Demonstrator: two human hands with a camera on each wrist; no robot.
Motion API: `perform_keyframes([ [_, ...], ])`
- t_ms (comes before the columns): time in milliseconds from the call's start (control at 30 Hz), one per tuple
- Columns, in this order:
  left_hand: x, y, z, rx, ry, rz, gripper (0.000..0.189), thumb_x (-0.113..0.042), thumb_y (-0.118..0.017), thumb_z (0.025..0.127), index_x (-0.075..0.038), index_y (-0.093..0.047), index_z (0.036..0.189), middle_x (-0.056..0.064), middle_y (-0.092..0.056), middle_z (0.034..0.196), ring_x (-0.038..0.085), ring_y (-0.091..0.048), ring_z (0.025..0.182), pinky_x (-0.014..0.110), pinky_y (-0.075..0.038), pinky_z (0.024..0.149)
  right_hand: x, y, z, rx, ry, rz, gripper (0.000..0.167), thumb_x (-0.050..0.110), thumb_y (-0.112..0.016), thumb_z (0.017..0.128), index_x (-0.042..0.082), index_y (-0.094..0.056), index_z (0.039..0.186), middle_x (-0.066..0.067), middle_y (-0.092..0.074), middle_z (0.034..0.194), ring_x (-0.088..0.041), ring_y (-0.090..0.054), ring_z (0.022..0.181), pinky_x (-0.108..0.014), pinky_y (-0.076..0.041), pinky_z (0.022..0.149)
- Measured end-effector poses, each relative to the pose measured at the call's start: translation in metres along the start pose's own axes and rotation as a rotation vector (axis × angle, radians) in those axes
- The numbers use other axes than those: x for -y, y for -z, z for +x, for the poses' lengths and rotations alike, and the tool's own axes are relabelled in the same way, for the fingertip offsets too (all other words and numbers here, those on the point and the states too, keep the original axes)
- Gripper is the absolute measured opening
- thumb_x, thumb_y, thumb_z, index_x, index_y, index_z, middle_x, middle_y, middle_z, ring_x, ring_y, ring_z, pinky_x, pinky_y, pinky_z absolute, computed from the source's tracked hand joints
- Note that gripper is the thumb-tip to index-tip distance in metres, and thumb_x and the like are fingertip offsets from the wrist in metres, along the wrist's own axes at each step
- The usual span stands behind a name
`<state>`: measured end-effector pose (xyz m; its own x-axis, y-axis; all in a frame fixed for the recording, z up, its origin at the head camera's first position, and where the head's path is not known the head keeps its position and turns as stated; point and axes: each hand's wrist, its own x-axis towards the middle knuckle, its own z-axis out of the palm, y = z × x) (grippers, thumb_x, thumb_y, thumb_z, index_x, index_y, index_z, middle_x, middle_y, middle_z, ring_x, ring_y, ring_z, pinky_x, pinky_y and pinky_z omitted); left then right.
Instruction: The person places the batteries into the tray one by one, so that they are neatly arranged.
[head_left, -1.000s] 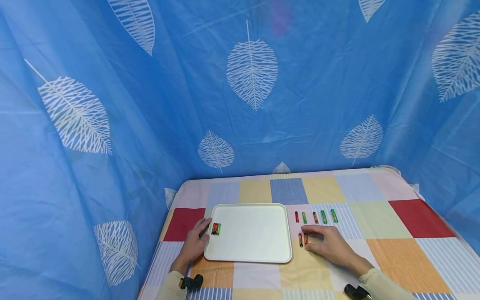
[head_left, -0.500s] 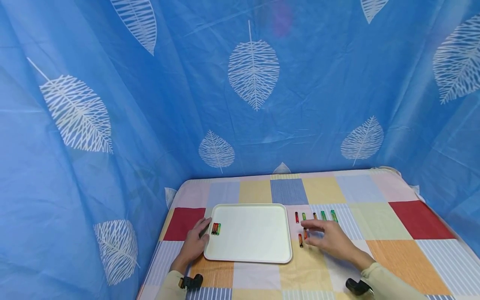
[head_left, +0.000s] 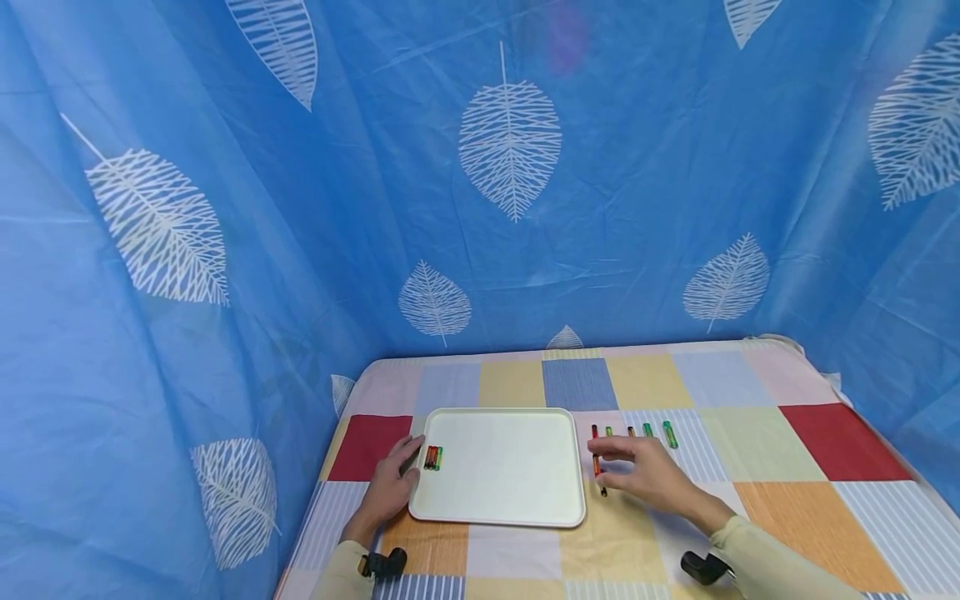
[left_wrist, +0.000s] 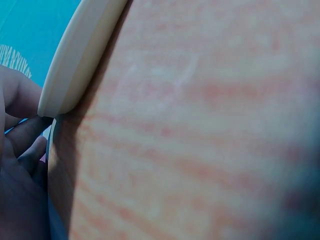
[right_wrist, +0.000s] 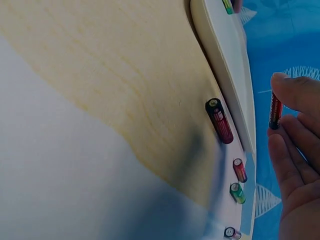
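In the head view my right hand (head_left: 652,477) is just right of the white tray. Its thumb and fingertips pinch a red and black battery (right_wrist: 275,111), held above the cloth in the right wrist view. A second red and black battery (right_wrist: 220,121) lies on the cloth near the tray's side. My left hand (head_left: 388,490) is at the left edge of the tray (head_left: 510,523); in the left wrist view the thumb meets the rim (left_wrist: 70,65) and the fingers are beside it. Red and green batteries (head_left: 433,458) lie side by side inside the tray, at its left.
Behind my right hand stretches a row of batteries, among them a red one, a green battery (head_left: 670,434) and another green battery (head_left: 647,429), partly hidden. A patchwork cloth (head_left: 817,517) covers the table. Blue leaf-print curtains (head_left: 600,208) stand behind and at the sides.
My right hand has lifted one of the two nearer red batteries off the cloth and carried it slightly left, toward the tray. My left hand has stayed at the tray's edge.
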<state>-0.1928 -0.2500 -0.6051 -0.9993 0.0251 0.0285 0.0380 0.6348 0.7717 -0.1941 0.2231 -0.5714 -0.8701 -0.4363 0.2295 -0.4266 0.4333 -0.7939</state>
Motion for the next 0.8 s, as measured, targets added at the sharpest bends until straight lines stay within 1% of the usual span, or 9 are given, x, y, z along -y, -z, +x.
perform_keyframes([
  [233, -0.003, 0.002, 0.0, 0.001, 0.003, 0.007, 0.061, -0.002, -0.063, 0.103, -0.013, -0.056, 0.162, 0.023, -0.039, 0.174, 0.052, -0.034, 0.162, 0.073, -0.032, 0.127, 0.008, -0.01, 0.012, 0.032, 0.048, -0.007, 0.046, 0.008, -0.089, 0.09, -0.002, -0.075, 0.132, -0.018, -0.079, 0.128, -0.03, -0.081, 0.111, -0.044, -0.066, 0.097],
  [400, -0.002, 0.002, 0.0, 0.005, 0.0, 0.001, 0.061, 0.0, -0.062, 0.102, -0.013, -0.056, 0.161, 0.024, -0.039, 0.173, 0.052, -0.033, 0.162, 0.073, -0.03, 0.128, 0.01, -0.017, 0.021, 0.046, 0.064, 0.0, 0.045, 0.009, -0.088, 0.091, -0.003, -0.075, 0.132, -0.02, -0.079, 0.127, -0.033, -0.08, 0.112, -0.044, -0.066, 0.097],
  [567, 0.001, 0.001, 0.0, -0.001, 0.0, -0.018, 0.06, 0.001, -0.061, 0.102, -0.012, -0.056, 0.161, 0.025, -0.039, 0.173, 0.052, -0.033, 0.162, 0.073, -0.029, 0.128, 0.012, -0.026, 0.03, 0.049, 0.059, 0.004, 0.046, 0.01, -0.09, 0.09, -0.002, -0.075, 0.132, -0.017, -0.079, 0.128, -0.034, -0.079, 0.114, -0.043, -0.065, 0.099],
  [800, 0.001, 0.0, -0.001, 0.001, 0.021, -0.029, 0.06, -0.001, -0.061, 0.103, -0.013, -0.055, 0.162, 0.023, -0.038, 0.175, 0.05, -0.032, 0.163, 0.071, -0.029, 0.129, 0.019, -0.038, 0.043, 0.081, 0.05, 0.008, 0.047, 0.01, -0.09, 0.09, -0.001, -0.076, 0.133, -0.016, -0.08, 0.128, -0.031, -0.079, 0.114, -0.042, -0.065, 0.1],
])
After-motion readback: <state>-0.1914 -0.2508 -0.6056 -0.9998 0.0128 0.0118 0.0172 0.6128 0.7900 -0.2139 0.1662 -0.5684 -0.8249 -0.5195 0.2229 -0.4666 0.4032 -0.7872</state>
